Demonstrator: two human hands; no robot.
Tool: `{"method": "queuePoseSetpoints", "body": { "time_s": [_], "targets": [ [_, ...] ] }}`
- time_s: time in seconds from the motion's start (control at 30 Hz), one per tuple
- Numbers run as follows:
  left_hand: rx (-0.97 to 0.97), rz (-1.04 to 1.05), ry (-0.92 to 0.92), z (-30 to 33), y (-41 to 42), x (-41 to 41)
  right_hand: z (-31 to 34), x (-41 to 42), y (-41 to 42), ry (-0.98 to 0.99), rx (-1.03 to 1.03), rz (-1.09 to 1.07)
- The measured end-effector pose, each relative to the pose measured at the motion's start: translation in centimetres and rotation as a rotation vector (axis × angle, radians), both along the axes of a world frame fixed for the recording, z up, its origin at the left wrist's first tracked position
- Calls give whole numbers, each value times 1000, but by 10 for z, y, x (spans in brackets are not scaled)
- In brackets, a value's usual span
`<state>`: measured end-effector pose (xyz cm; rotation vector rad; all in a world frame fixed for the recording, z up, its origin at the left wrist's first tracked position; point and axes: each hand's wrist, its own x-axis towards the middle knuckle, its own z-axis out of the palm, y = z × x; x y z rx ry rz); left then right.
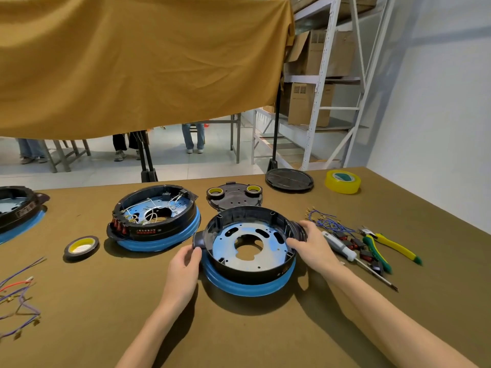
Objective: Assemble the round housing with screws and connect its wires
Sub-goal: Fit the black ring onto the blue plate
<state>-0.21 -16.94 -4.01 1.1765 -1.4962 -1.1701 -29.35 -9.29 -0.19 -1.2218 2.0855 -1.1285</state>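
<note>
An empty round black housing point(249, 269) with a blue rim and a metal plate inside sits at the table's middle. My left hand point(183, 261) grips its left handle and my right hand point(310, 243) grips its right handle. A second housing point(159, 229), filled with white wires and red switches, stands to the left behind it. Blue wires point(326, 221) with terminals lie to the right, beside a white-handled screwdriver point(342, 248) and several red switches point(358, 245).
Yellow-green pliers point(390, 245) lie at the right. A black cover plate point(233, 197) carries two tape rolls. Another tape roll point(81, 247) lies left, yellow tape point(342, 181) far right, a black lid point(289, 179) at the back. Loose wires point(18, 301) and a third housing point(16, 211) lie at the left edge.
</note>
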Motion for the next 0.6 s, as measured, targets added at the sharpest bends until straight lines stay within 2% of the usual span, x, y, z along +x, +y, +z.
{"method": "queuePoseSetpoints", "body": {
  "time_s": [0.1,0.37,0.53,0.6],
  "targets": [
    [-14,3,16,3,4,-3,2,-2,2,-26,-41,-20],
    [-30,105,155,15,3,-4,18,6,11,-64,-322,22],
    [-43,88,264,28,1,3,45,4,9,-232,-400,32],
    [-70,71,290,35,2,6,49,3,12,-223,-414,42]
  ]
}}
